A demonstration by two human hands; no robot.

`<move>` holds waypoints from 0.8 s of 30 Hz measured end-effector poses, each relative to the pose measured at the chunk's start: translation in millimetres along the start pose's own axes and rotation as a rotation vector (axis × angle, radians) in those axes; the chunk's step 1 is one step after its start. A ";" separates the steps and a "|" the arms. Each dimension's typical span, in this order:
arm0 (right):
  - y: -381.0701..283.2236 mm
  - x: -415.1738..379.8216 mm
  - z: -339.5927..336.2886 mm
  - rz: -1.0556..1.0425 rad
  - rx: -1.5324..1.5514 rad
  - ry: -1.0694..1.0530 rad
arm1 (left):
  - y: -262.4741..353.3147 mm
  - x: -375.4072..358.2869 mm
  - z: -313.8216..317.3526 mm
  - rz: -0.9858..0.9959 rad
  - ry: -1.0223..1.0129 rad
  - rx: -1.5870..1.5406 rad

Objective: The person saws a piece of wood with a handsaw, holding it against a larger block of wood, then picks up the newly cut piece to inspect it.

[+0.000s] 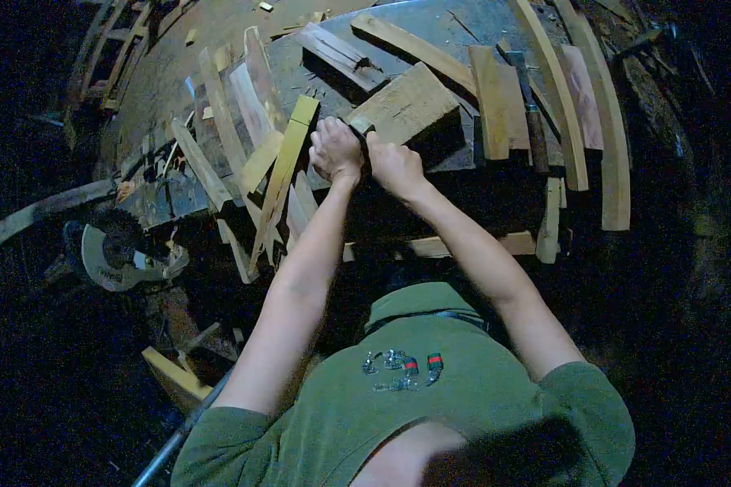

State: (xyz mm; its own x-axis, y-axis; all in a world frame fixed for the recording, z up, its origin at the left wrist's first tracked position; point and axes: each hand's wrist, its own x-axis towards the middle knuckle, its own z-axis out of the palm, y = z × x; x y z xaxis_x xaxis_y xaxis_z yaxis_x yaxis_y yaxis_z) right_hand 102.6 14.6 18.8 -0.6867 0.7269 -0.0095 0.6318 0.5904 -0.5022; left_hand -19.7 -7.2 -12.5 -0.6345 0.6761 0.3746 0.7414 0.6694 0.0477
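Note:
Both my hands are close together at the near left end of a thick wooden block (410,101) that lies on the worktable (430,15). My left hand (335,151) is closed, its fingers curled round something dark and mostly hidden. Just to its right, my right hand (395,169) is closed too, on the other side of the same dark thing. A small pale piece (361,124) shows between the hands, against the block's edge. Beside my left hand leans a yellowish wooden strip (288,158).
Several wood strips lie left of my hands, and curved planks (556,77) lie at the right. A split piece of wood (341,55) is behind the block. A circular saw (110,252) sits at the lower left, near the table's edge.

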 end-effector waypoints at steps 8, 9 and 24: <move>18.8 -60.8 -28.0 0.024 -0.033 -0.136 | -4.9 0.5 8.4 -0.021 -0.034 -0.039; 14.0 -43.5 -22.8 0.019 -0.022 -0.083 | -0.9 0.6 1.5 -0.036 -0.066 -0.016; 7.6 -15.8 -13.1 0.028 -0.003 -0.087 | 3.9 2.9 -7.9 -0.040 -0.088 0.024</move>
State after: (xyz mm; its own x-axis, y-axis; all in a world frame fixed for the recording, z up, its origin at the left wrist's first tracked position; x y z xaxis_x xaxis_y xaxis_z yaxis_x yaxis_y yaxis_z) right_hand 122.9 12.3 26.5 -0.6973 0.7100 -0.0987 0.6522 0.5712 -0.4984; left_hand -16.9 -5.1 -3.9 -0.6808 0.6724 0.2904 0.7104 0.7028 0.0383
